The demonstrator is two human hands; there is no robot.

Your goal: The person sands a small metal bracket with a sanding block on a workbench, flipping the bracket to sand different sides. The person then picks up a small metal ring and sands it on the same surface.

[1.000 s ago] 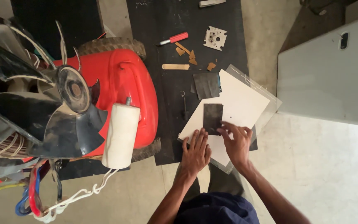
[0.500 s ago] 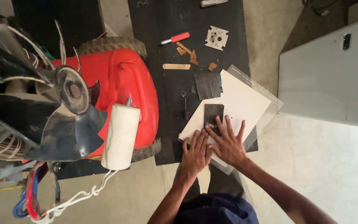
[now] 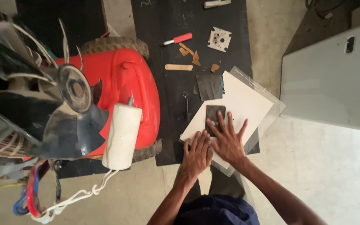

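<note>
Under the head camera, low centre: two bare hands lie flat on a white board.

Head view, hands
- Left hand (image 3: 196, 155): palm down, fingers together and stretched out, pressing on the near edge of the white board (image 3: 246, 102); it grips nothing.
- Right hand (image 3: 228, 139): palm down, fingers spread wide apart, fingertips touching the lower end of the dark rectangular sheet (image 3: 214, 114); it grips nothing.
- Hands to each other: side by side, touching at the thumb side.

Head view, thing under the hands
- Dark rectangular sheet: flat on the white board, towards its left side, long side running away from the person.
- White board: lies tilted across the right edge of the black mat (image 3: 176, 46), on top of a clear plastic sheet (image 3: 271, 114) whose rim shows around its far and right sides.

Head view, surroundings
- Second dark sheet (image 3: 209, 86): on the black mat, just beyond the white board's far corner.
- Red-handled tool (image 3: 178, 39): on the mat, well beyond the hands.
- Wooden stick (image 3: 178, 67) and small brown scraps (image 3: 190, 52): near the tool.
- White square plate with holes (image 3: 219, 39): at the far right of the mat.
- Red machine housing (image 3: 126, 91): left of the mat, with a white cylinder (image 3: 121, 135) lying against it and a dark fan blade (image 3: 71, 121) in front.
- Grey panel (image 3: 334, 79): right side, well apart from the hands.
- Floor (image 3: 334, 175): pale, under everything.
</note>
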